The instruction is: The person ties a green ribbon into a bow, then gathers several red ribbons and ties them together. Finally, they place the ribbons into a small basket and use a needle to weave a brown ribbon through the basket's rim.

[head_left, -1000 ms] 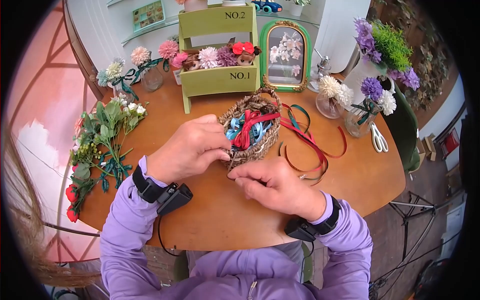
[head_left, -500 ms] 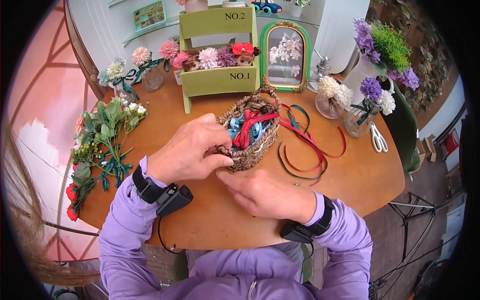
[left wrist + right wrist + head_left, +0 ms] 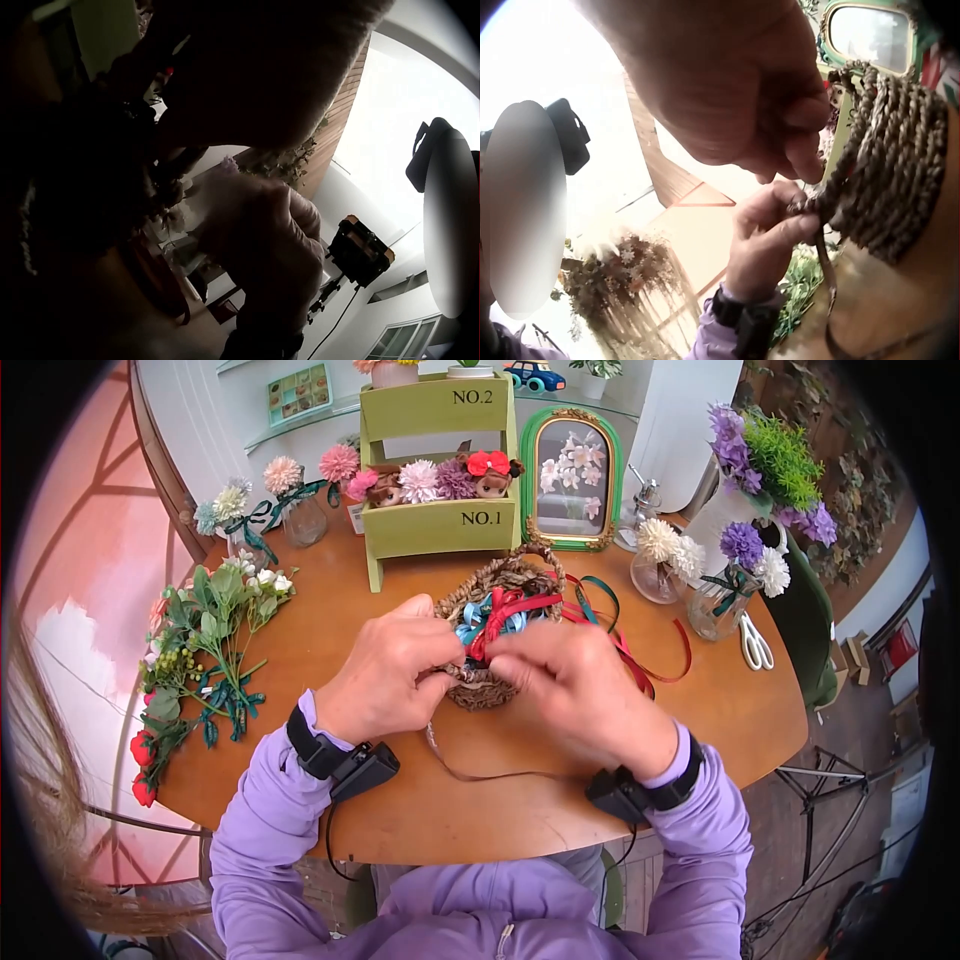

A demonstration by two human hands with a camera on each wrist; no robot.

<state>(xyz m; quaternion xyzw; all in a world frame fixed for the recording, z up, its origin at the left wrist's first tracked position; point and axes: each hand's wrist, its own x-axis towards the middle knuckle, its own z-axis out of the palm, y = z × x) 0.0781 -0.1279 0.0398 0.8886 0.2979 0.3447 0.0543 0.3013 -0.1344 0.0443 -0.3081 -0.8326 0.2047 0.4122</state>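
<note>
A brown woven basket [image 3: 482,692] stands at the middle of the table, holding blue ribbons [image 3: 470,630] and a red ribbon [image 3: 497,622]. My left hand [image 3: 392,660] pinches the near part of its braided rim or handle [image 3: 823,201] between thumb and fingers. From that pinch a thin brown ribbon [image 3: 470,775] hangs down and curves rightward over the tabletop. Close above the near rim is my right hand [image 3: 575,682], blurred, with fingers bent inward. In the right wrist view the right hand [image 3: 735,97] hovers just above the left fingers [image 3: 769,214]; I cannot tell whether it pinches anything.
Red and green ribbons [image 3: 680,650] trail off right of the basket. Artificial flowers [image 3: 215,620] lie at the left. A green two-tier stand [image 3: 440,532], a framed picture [image 3: 572,480], flower vases [image 3: 712,615] and white scissors [image 3: 756,644] stand or lie around the back and right.
My right hand has come up from the table in front to over the basket's near rim. The brown ribbon now shows looping below my left hand, which keeps its pinch.
</note>
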